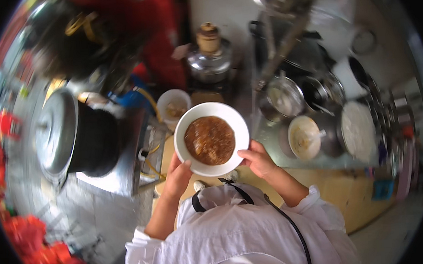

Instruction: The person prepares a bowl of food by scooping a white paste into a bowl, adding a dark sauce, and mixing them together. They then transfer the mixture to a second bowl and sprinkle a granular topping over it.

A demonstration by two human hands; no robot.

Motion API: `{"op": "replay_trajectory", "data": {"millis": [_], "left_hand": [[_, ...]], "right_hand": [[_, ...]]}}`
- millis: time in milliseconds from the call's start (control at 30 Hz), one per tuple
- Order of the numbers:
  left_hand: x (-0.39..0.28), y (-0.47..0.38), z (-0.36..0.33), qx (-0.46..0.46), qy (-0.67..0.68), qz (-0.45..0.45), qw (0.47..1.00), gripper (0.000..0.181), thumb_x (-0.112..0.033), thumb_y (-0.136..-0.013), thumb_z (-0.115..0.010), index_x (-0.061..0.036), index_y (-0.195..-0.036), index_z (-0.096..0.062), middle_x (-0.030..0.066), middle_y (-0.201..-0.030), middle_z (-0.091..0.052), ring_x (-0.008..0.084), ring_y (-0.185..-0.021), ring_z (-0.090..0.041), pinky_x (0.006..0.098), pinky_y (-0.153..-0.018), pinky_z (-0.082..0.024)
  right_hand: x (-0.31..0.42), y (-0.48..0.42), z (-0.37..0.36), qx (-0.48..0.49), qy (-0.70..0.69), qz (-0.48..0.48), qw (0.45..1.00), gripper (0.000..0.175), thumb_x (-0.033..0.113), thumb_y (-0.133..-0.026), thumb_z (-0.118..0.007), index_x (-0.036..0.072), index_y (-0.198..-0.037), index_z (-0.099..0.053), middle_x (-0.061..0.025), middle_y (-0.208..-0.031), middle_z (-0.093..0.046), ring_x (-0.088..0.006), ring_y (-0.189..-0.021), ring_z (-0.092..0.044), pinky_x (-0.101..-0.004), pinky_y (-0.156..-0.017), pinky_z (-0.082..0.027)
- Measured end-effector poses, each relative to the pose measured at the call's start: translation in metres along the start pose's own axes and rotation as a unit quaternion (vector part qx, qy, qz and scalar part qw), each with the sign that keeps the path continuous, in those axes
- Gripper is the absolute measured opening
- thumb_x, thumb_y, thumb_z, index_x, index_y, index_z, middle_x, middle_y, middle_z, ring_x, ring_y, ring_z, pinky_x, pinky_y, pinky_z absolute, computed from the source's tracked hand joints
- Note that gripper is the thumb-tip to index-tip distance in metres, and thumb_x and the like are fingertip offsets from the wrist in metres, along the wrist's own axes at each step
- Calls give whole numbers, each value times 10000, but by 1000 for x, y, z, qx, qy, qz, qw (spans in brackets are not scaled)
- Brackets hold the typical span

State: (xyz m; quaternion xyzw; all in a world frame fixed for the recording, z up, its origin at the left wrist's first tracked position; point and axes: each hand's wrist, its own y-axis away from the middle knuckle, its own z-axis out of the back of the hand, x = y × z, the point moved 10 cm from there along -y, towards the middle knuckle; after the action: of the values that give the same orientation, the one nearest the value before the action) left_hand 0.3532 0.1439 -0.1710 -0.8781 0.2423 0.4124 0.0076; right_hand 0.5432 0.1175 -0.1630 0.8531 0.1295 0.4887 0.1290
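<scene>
A white bowl (241, 130) is held out in front of my body, roughly level. Reddish-brown saucy food (210, 141) with paler pieces fills its middle. My left hand (178, 175) grips the lower left of the rim, thumb on top. On the lower right, my right hand (257, 159) holds the rim the same way. The fingers beneath the bowl are mostly hidden. Just beyond the bowl's upper left stands a white plastic tub (174, 99) with some food bits inside.
To the left, a large dark pot with a metal lid (57, 130) sits on a steel stove stand (108, 185). At right, a steel counter (272, 161) bears a used bowl (304, 137), metal pots (284, 95) and a plastic-covered round container (359, 131). Yellow hoses (148, 99) run near the tub.
</scene>
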Motion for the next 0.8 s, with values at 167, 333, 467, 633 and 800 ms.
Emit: {"op": "replay_trajectory", "data": {"millis": [167,333,467,633,800], "left_hand": [[29,-16,-16,82,-6,82,993,623,-73,-781,-572,-95,-1351,-322,73,-1243,-488,210,-1127,-498,360,-931,-426],[85,-6,-65,174,-3,190,966,645,-48,-783,-559,-125,-1371,-306,64,-1260,-479,206,-1124,-500,356,-895,-461],[138,28,-122,224,-40,241,943,643,-17,-776,-521,-165,-1367,-314,41,-1279,-458,193,-1120,-497,356,-862,-482],[231,69,-206,260,-63,303,915,574,-17,-770,-474,-146,-1318,-360,54,-1234,-479,204,-1087,-517,374,-854,-487],[360,118,-322,313,-90,357,876,584,-79,-748,-452,-89,-1319,-327,95,-1289,-427,261,-1186,-437,440,-947,-407]], "right_hand": [[-22,44,33,-106,-20,3,994,371,73,-823,-554,16,-1174,-447,-79,-1037,-576,-177,-903,-603,-325,-754,-541],[-32,133,71,-248,-78,40,965,409,28,-821,-532,-1,-1217,-432,-96,-1071,-566,-199,-917,-605,-337,-772,-538],[-35,214,101,-267,-124,117,948,433,38,-821,-544,-24,-1231,-418,-113,-1109,-557,-223,-954,-598,-362,-794,-535],[-45,330,164,-335,-141,167,917,432,80,-841,-552,-9,-1242,-418,-121,-1140,-542,-234,-984,-587,-377,-799,-538],[-44,457,264,-384,-140,214,887,420,138,-876,-541,4,-1253,-413,-114,-1130,-549,-225,-964,-593,-376,-791,-543]]}}
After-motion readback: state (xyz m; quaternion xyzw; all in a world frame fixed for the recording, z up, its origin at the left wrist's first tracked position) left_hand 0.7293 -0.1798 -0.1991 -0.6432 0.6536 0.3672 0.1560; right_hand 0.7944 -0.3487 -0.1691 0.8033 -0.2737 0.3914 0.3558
